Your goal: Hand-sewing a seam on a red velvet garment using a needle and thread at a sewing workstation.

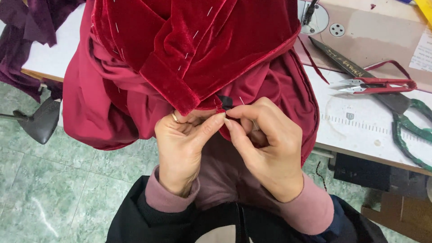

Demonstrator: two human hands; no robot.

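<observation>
Both hands are pinching at the velvet's hem over the lap: left hand gripping the edge, right hand grasping a pin by a black tab. The velvet is slippery; the pin could prick. Snips are lying on the tabletop beyond.

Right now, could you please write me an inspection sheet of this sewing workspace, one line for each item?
Surface: white sewing table, printed ruler along the front edge.
Job's things: red velvet garment, pinned in several places, draped off the table; a small black piece at its folded corner.
Clutter: red thread snips; green-handled scissors; dark purple fabric.
Grippers: left hand and right hand both pinch the garment's corner; a pin stands by the right fingers.
Cables: nothing seen.
Surroundings: green tiled floor; sewing machine base behind.
</observation>
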